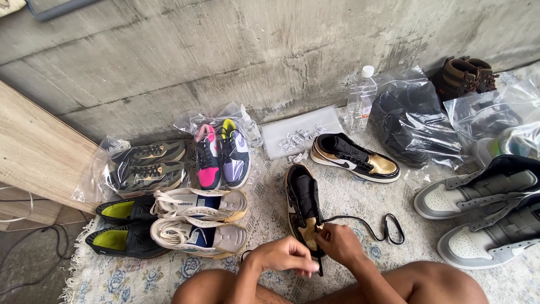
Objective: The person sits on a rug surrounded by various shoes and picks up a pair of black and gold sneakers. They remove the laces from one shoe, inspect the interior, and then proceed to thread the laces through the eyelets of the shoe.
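Laces first: your right hand (339,243) pinches the black lace (371,228) at the toe of the black-and-gold shoe (302,205), fingers closed on it, and the loose length loops away on the rug (270,217) to that hand's right. Your left hand (286,256) sits just beside it, touching it, fingers curled narrow near the same toe; whether it grips the lace you cannot tell. Beyond your right hand lies the matching shoe (354,157), apart from the first. Left of your left hand, a white pair (199,222) lies on its side. Right of your right hand rest grey-and-white high-tops (484,217).
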